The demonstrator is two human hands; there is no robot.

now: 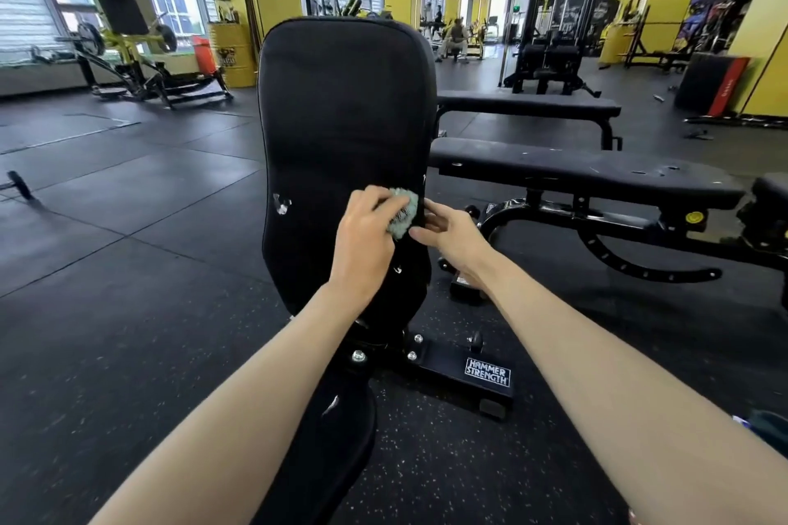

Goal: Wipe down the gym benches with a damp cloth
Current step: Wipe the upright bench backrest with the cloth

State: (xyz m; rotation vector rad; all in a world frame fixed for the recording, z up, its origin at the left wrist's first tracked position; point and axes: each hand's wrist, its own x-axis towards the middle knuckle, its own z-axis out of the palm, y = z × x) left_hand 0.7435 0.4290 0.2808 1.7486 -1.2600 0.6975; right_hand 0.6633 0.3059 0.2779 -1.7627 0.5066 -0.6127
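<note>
A black padded bench back (345, 107) stands upright in front of me, with small tears in its cover on the lower left. My left hand (366, 239) grips a bunched pale green cloth (404, 214) and holds it against the pad's lower right part. My right hand (452, 239) is beside the cloth at the pad's right edge, fingers curled round that edge and thumb close to the cloth. The bench's seat pad (328, 431) runs down toward me between my forearms.
Two flat black benches (584, 175) (528, 104) lie to the right, the nearer on a black frame (605, 251). A base bar marked Hammer Strength (488, 373) sits on the rubber floor. A yellow machine (128, 51) stands far left. People are by machines at the back.
</note>
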